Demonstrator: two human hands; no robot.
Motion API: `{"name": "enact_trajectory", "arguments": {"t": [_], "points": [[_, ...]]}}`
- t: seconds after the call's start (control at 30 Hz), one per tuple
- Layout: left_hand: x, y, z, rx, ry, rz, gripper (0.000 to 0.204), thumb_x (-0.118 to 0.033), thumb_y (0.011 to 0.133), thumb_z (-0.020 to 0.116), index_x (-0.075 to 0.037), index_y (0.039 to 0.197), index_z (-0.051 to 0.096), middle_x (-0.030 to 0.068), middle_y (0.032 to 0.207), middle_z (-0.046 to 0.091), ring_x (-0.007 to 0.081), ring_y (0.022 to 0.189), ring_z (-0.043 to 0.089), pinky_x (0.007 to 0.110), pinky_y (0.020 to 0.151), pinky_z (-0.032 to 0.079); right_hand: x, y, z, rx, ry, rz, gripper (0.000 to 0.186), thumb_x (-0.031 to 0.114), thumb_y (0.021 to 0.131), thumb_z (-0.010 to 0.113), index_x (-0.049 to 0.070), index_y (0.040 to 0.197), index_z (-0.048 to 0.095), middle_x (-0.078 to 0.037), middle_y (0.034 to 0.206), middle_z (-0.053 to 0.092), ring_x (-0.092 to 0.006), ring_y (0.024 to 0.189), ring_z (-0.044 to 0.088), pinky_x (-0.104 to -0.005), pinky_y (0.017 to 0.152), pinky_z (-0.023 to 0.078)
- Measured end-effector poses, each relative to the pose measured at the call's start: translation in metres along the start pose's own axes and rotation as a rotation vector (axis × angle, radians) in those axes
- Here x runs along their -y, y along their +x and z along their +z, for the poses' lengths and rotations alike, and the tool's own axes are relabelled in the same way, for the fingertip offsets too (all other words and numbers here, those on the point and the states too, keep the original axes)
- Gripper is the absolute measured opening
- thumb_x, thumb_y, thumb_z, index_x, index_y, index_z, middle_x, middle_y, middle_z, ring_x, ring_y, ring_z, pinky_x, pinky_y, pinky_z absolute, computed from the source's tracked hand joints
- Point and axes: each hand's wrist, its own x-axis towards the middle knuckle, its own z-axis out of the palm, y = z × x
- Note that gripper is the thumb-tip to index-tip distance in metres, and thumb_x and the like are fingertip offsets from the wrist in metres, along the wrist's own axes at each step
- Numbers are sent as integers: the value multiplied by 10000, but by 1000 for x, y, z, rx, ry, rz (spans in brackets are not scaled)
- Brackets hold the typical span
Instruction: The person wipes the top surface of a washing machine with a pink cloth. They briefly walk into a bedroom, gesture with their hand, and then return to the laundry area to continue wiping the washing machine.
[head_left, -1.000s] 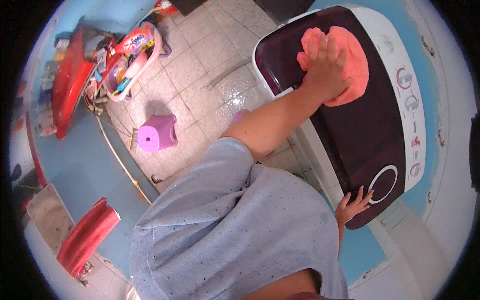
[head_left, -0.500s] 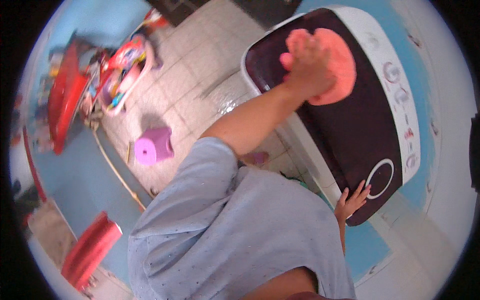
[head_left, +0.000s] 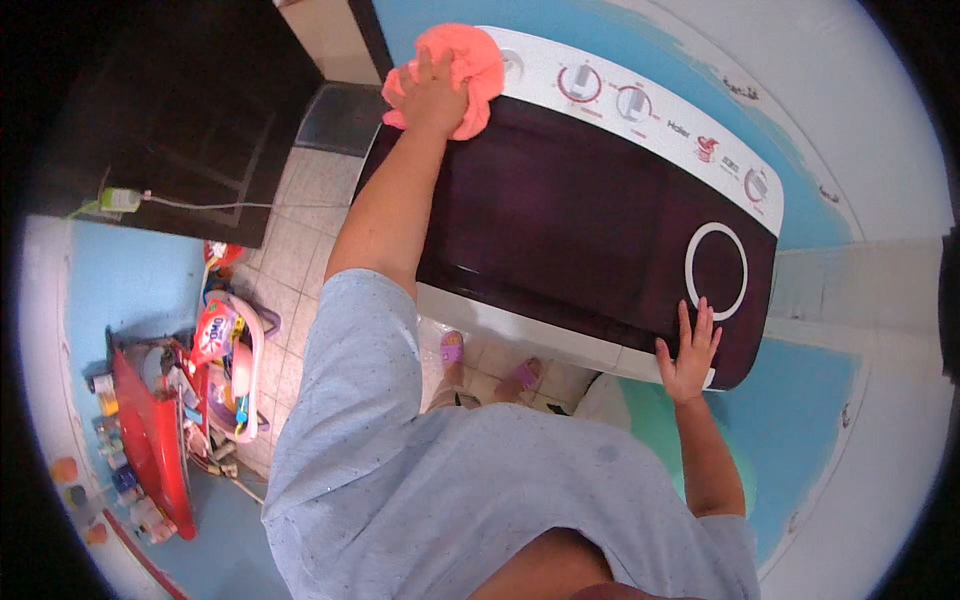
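Observation:
My left hand point(head_left: 433, 102) presses a coral-orange cloth point(head_left: 478, 62) against the back left corner of a washing machine point(head_left: 530, 325). The cloth bunches out around the fingers and overlaps the end of the white control panel point(head_left: 660, 125). Lower right, my right hand point(head_left: 691, 358) lies with fingers apart on the front edge of the dark maroon lid point(head_left: 560, 215). Its fingertips reach close to the white ring point(head_left: 690, 268) marked on that lid.
A pink basket point(head_left: 252, 400) with packets and bottles stands on the tiled floor at left, beside a red panel-like piece point(head_left: 155, 440). A dark door point(head_left: 150, 110) fills the upper left. A pale cord point(head_left: 230, 205) runs toward the machine. Green material point(head_left: 650, 415) shows below my right hand.
The view has turned, bringing the control panel to the top. My left hand and the cloth have moved from the lid to its back left corner; my right hand stays near the ring.

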Motion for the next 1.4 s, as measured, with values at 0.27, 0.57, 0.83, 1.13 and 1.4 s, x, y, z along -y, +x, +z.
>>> {"name": "enact_trajectory", "arguments": {"t": [0.27,0.57,0.83,1.13,1.4], "points": [[8,-112,-35,-6,237,445,536,-430,929,616,-233,1422,545,87,1584,386,442,1459,305,661,1165,201,1,0,-1,4,21,24,763,385,862,686,211,1556,421,-137,1671,236,-362,1541,209,-617,1212,99],[-31,-39,-13,-219,-9,576,628,-263,892,689,-166,1482,495,54,1539,451,377,1398,400,587,1168,266,-2,0,-2,29,37,44,816,379,825,718,249,1566,403,-121,1681,210,-345,1551,184,-613,1216,95],[-110,44,5,-277,205,557,536,-332,918,621,-181,1428,549,20,1506,490,357,1414,386,624,1167,230,1,1,-7,35,59,54,812,360,819,710,242,1563,408,-133,1680,213,-357,1549,185,-616,1215,89],[-65,-93,-6,79,181,659,612,-356,917,620,-147,1477,491,52,1575,402,364,1425,363,603,1174,248,2,1,-7,26,59,49,812,348,815,707,248,1563,406,-132,1677,217,-358,1546,192,-618,1214,97],[-160,-140,-4,189,-105,586,652,-448,963,560,-109,1508,449,111,1613,348,364,1495,289,619,1174,227,0,1,-6,36,82,52,814,332,813,717,243,1560,407,-138,1675,213,-363,1546,190,-629,1210,86]]}}
